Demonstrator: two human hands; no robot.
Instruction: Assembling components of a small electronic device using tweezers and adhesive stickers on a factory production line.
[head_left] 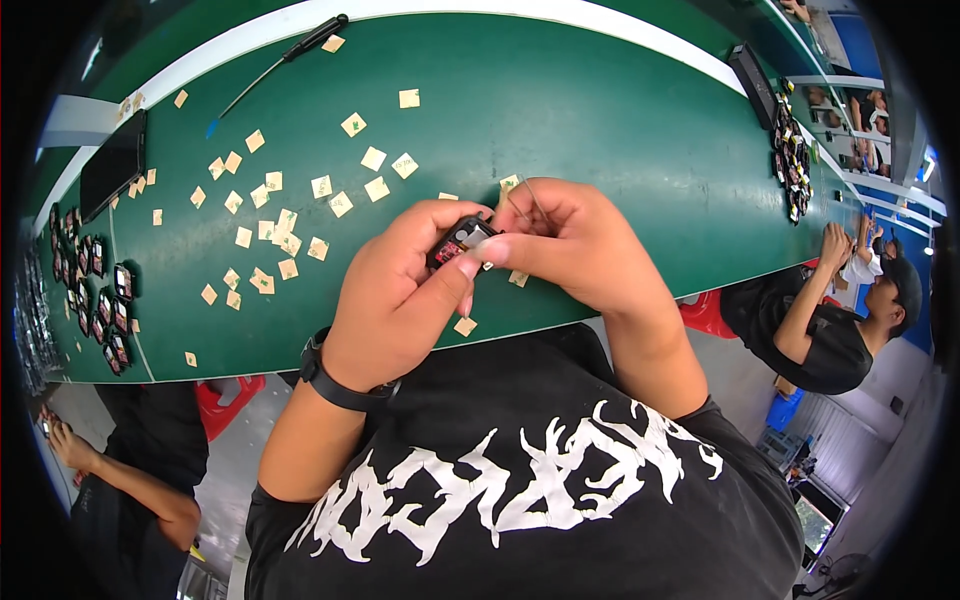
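Near the table's front edge, my left hand point(390, 285) grips a small black electronic device point(440, 249) between thumb and fingers. Its housing is uncovered, showing a silver part and reddish parts inside. My right hand point(590, 245) is closed beside it, the thumb at the device's right side. A thin metal tool point(537, 200), which looks like tweezers, sticks out of the right fingers; its tip is hidden. A small pale piece point(488, 266) shows at the device's lower edge. Cream paper squares point(518, 278) lie around and partly under my hands.
Many cream squares point(321, 187) lie scattered over the green table point(600, 110). A screwdriver point(290, 60) lies at the far left. Similar devices cluster at the left point(100, 300) and right point(790, 160), near black trays point(113, 165). Co-workers point(810, 320) sit on both sides.
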